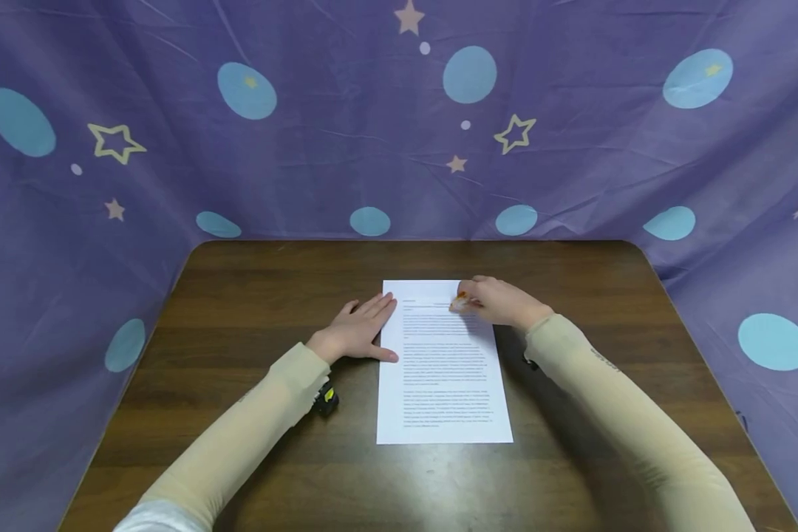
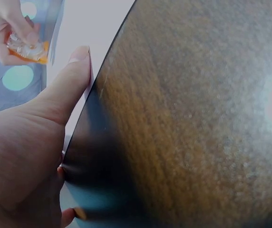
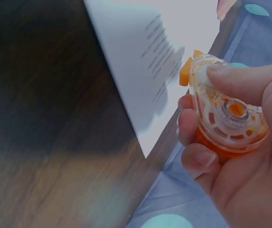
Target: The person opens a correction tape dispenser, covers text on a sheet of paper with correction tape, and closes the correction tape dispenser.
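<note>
A printed sheet of paper (image 1: 442,436) lies upright-facing on the wooden table. My left hand (image 1: 359,329) rests flat along its left edge, fingers spread, with fingertips and thumb on the margin. Near the sheet's upper right, my right hand (image 1: 503,301) grips a correction tape dispenser (image 3: 226,121), clear-bodied with orange parts. In the right wrist view the thumb presses on its side and the fingers curl round it from below. The dispenser's orange tip (image 3: 186,72) points toward the printed lines; whether it touches the paper I cannot tell.
Brown wooden tabletop (image 1: 253,310) surrounds the sheet on all sides. A purple curtain (image 1: 346,148) with stars and blue dots hangs behind the table and at both sides. A small black device (image 1: 326,399) is strapped under the left wrist.
</note>
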Demonstrator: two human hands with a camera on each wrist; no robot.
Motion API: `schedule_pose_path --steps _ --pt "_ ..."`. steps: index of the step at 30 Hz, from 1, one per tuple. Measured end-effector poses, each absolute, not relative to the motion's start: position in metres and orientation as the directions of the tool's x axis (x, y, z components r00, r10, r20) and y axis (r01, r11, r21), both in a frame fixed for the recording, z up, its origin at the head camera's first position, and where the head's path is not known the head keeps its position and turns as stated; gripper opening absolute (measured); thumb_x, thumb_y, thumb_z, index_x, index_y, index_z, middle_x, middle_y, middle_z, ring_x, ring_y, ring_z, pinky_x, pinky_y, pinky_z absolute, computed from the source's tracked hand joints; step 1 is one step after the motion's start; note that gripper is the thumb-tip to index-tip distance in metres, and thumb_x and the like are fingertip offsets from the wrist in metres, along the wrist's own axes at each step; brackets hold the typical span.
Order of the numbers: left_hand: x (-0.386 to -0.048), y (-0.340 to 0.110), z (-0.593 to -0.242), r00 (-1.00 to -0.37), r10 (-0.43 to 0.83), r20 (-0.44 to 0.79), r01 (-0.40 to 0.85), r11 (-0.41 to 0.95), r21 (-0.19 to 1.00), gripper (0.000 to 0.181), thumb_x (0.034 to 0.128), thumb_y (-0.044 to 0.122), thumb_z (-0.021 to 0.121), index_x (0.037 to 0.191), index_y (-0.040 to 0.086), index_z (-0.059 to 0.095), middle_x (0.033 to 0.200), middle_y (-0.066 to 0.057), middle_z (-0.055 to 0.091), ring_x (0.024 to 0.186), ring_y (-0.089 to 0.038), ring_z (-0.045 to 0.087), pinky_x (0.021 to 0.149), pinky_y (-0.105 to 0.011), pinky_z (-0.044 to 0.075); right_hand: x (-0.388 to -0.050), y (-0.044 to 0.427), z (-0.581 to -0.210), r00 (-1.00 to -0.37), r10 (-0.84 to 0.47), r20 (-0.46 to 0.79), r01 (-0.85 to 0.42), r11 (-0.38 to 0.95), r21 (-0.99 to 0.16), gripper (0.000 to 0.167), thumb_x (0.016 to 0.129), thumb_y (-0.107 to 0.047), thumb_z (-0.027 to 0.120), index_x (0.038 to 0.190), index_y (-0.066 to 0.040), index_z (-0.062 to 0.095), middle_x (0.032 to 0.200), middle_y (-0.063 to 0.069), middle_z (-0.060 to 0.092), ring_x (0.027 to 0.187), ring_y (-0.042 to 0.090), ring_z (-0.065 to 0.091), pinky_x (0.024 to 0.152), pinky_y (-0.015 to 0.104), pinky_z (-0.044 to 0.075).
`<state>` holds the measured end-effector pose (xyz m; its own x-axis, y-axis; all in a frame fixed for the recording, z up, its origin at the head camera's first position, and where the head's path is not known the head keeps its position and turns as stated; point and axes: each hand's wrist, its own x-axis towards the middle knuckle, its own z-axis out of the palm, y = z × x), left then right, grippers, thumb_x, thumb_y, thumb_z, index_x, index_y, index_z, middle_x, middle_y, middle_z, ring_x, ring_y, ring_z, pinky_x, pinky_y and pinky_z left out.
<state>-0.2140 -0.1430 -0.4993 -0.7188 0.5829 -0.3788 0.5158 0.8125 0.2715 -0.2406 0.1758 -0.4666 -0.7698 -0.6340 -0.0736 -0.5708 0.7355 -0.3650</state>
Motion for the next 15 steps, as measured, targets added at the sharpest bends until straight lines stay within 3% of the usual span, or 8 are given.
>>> schedule_pose_path --steps 8,15 --pt "-0.213 -0.142 -0.495 -0.720 0.595 -0.356 0.531 0.803 0.270 0.114 0.0915 0.067 0.067 0.167 0.005 0.010 0.175 -0.011 0.002 0.162 -0.028 0.005 0.125 -0.061 0.009 -0.244 0.149 -0.469 -0.739 -0.670 -0.071 -0.584 0.689 -0.429 0.017 0.099 -0.011 0.072 0.115 -0.006 0.070 0.106 0.009 0.071 0.090 0.020 0.065 0.082 0.038 0.056" --pt "-0.212 -0.142 -0.494 -0.716 0.590 -0.372 0.527 0.807 0.266 0.113 0.0922 0.068 0.065 0.168 0.005 0.010 0.175 -0.012 0.003 0.162 -0.028 0.005 0.125 -0.062 0.009 -0.249 0.119 -0.473 -0.684 -0.727 -0.061 -0.644 0.641 -0.417 0.019 0.100 -0.012 0.071 0.118 -0.006 0.069 0.107 0.008 0.072 0.094 0.018 0.067 0.088 0.035 0.056"
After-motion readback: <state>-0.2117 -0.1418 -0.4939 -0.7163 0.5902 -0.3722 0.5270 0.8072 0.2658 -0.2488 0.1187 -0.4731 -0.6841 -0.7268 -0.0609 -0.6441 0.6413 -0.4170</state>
